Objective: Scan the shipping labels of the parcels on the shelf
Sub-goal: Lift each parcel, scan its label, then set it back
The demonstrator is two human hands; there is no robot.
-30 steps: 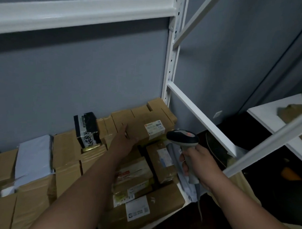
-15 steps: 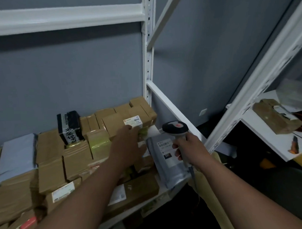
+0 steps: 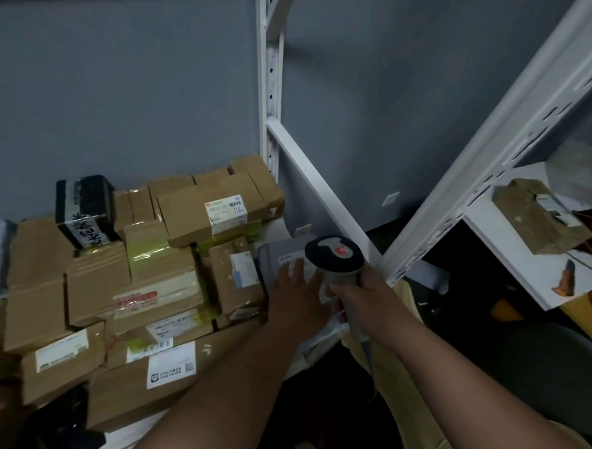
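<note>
1. Since half a second ago the left hand (image 3: 295, 291) dropped off the labelled box (image 3: 217, 213) onto the grey mailer (image 3: 282, 255) at the shelf's (image 3: 134, 435) right end, fingers flat.
2. Right hand (image 3: 360, 291) stays wrapped round the scanner (image 3: 336, 256), just above the mailer.
3. Risk: those fingers probably cover the blurry label, so the scan misreads.

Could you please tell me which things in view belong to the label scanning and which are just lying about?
Job:
scanner, held by right hand
grey mailer, under left hand
labelled box
tall box
front box

Lying about:
black parcel
side-shelf box
orange tool
</note>
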